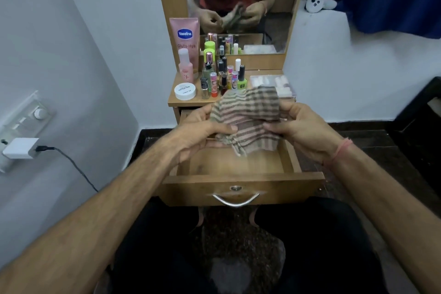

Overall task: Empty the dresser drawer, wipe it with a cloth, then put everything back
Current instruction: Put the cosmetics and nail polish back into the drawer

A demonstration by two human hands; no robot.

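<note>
Above the open drawer [235, 162], hand-held cloth [248, 117].

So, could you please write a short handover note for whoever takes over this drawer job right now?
Left hand and right hand both grip the striped cloth, held bunched above the open drawer.
The drawer looks emptied. Cosmetics stand on the dresser top: Vaseline tube, white jar, nail polish bottles, clear plastic box.
Done: emptying, apparently. Whether wiping has started, I cannot tell.
Left: wipe the drawer, then put everything back.
</note>
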